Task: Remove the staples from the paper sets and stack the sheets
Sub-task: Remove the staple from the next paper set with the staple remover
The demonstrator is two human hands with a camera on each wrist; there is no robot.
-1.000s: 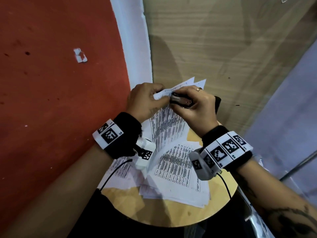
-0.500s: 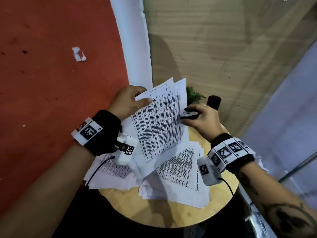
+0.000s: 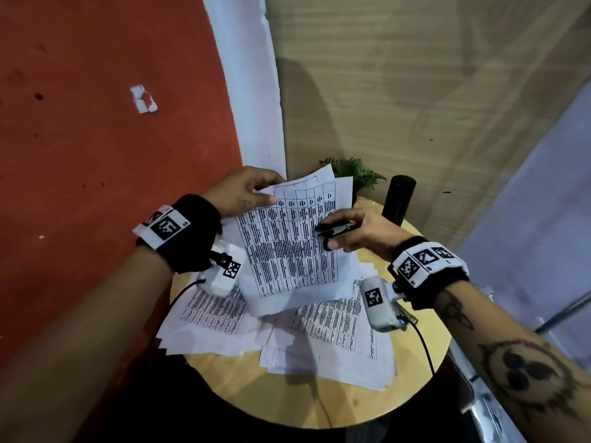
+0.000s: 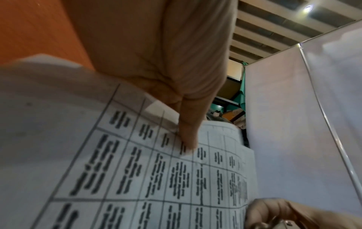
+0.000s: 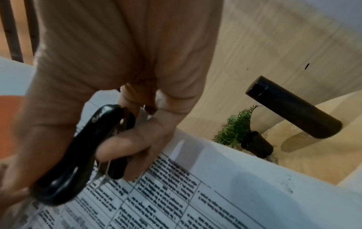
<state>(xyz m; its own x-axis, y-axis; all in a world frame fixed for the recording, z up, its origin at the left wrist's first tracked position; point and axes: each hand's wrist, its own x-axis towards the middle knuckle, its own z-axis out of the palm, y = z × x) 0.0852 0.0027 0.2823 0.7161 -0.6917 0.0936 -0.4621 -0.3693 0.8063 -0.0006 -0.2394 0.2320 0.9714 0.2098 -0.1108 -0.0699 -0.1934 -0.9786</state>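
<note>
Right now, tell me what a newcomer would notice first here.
First, the printed paper set held up over the round wooden table, pinched at its top corner by the left hand. Next, the black staple remover gripped in the right hand at the sheet's right edge. Loose sheets litter the table below; a black cylinder stands at the back.

A round wooden table [image 3: 335, 407] stands on red floor [image 3: 96, 155] beside a pale wood-grain panel [image 3: 399, 91].

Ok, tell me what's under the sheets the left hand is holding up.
Under the held sheets lie more printed sheets spread on the round table. The held sheets cover the middle of that pile, so any staples there cannot be seen.
</note>
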